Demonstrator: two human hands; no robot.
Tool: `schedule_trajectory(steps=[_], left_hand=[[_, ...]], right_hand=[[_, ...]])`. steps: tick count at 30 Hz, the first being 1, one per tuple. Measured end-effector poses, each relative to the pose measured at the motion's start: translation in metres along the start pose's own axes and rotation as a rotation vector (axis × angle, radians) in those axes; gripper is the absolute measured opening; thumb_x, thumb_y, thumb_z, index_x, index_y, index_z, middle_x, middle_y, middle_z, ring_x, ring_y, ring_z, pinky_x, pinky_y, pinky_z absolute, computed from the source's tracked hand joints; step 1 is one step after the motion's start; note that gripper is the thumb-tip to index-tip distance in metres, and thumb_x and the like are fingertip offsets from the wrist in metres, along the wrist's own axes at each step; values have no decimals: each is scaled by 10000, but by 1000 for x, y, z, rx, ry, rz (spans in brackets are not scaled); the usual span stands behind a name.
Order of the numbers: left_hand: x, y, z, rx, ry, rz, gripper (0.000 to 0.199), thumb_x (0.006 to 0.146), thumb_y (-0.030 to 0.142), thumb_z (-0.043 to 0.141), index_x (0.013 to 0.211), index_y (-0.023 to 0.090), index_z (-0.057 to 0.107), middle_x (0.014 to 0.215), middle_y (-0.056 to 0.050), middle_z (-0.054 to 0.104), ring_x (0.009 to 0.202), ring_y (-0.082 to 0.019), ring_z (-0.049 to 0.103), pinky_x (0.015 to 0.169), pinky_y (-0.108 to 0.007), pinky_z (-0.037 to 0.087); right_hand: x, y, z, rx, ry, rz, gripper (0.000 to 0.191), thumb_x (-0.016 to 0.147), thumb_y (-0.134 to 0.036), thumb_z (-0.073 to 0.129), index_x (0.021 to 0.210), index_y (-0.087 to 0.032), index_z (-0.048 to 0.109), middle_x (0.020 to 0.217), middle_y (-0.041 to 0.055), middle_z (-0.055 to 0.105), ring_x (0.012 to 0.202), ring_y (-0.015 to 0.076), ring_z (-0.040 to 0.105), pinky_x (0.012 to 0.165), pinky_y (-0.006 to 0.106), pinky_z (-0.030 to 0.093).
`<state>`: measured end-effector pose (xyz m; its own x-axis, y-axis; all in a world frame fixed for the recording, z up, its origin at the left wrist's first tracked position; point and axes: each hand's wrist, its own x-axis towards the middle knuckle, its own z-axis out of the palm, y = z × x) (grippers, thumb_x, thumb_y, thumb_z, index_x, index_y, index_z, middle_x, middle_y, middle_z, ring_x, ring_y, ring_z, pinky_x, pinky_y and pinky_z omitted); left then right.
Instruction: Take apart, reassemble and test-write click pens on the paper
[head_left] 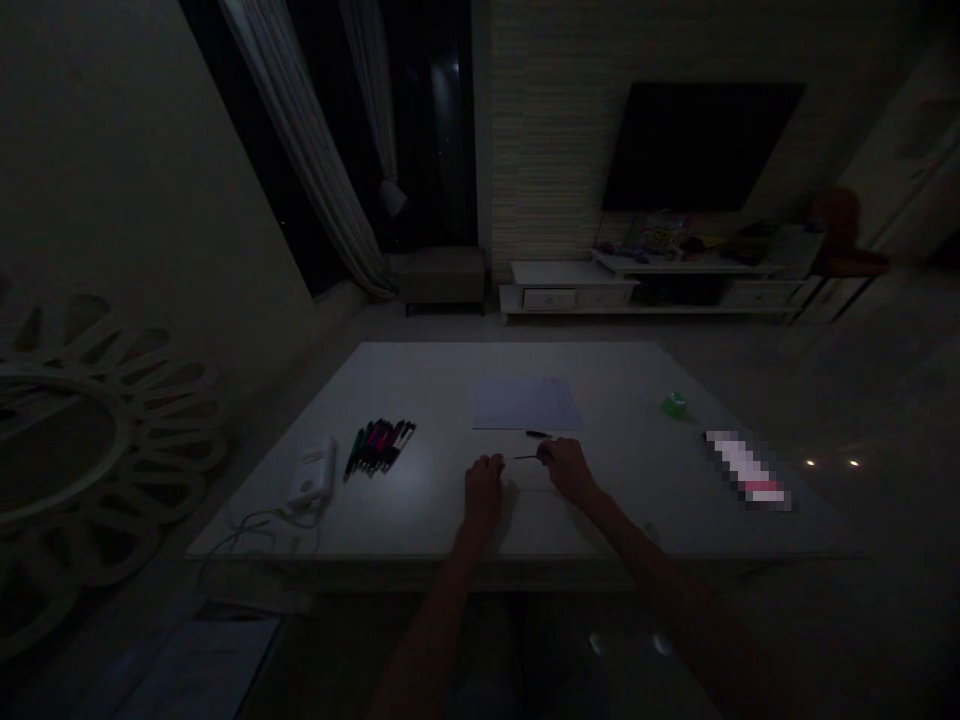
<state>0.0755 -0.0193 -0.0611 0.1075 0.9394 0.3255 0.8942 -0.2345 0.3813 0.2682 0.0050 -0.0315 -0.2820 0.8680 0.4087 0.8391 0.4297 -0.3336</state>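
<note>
Over the near middle of the white table, my right hand (564,468) is closed on a thin dark stick-like piece (526,458) that points left. My left hand (484,486) is closed too, just left of the piece's tip; what it holds is too small and dark to make out. A short dark pen part (538,434) lies just beyond my right hand. Behind it lie white sheets of paper (523,403). To the left, several pens (380,446) in mixed colours lie side by side in a loose row.
The white table (427,375) bears a white power strip (313,470) with cables at the left, a green roll-like object (674,404) and a blurred-out phone-like object (746,470) at the right. Papers (202,665) lie below the table's near left edge.
</note>
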Motion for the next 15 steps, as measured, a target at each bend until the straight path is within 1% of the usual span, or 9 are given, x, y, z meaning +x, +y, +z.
schedule_trajectory(steps=[7,9,11,13,15], left_hand=[[-1,3,-1,71,-23,37,208,901,171,417,1059,210,546,933,-44,577,874,-177,535,747,-298,369],[-2,3,1,90,-25,90,211,897,172,431,1071,221,539,937,-40,573,876,-176,531,759,-304,370],[-3,3,4,109,-43,176,211,887,160,444,1068,221,534,936,-37,570,886,-177,526,782,-315,371],[-4,2,7,125,-68,246,215,875,131,447,1060,207,528,937,-39,569,897,-177,522,802,-325,373],[-6,2,8,132,-90,279,225,859,101,450,1053,191,519,948,-44,567,906,-180,516,806,-329,377]], right_hand=[[-2,1,2,14,35,-41,125,833,-127,529,799,-179,638,753,36,660,776,173,564,793,311,309],[-3,-3,4,26,19,-74,105,832,-155,549,798,-182,645,777,43,670,797,183,570,810,324,318],[-4,-8,6,66,2,-94,83,826,-184,571,801,-187,650,795,43,679,812,191,576,824,335,331],[-7,-15,8,138,12,-69,66,812,-208,590,832,-189,651,812,49,683,818,195,583,822,336,355],[-9,-19,8,240,24,1,109,799,-223,597,891,-193,647,799,49,684,796,189,594,796,325,385]])
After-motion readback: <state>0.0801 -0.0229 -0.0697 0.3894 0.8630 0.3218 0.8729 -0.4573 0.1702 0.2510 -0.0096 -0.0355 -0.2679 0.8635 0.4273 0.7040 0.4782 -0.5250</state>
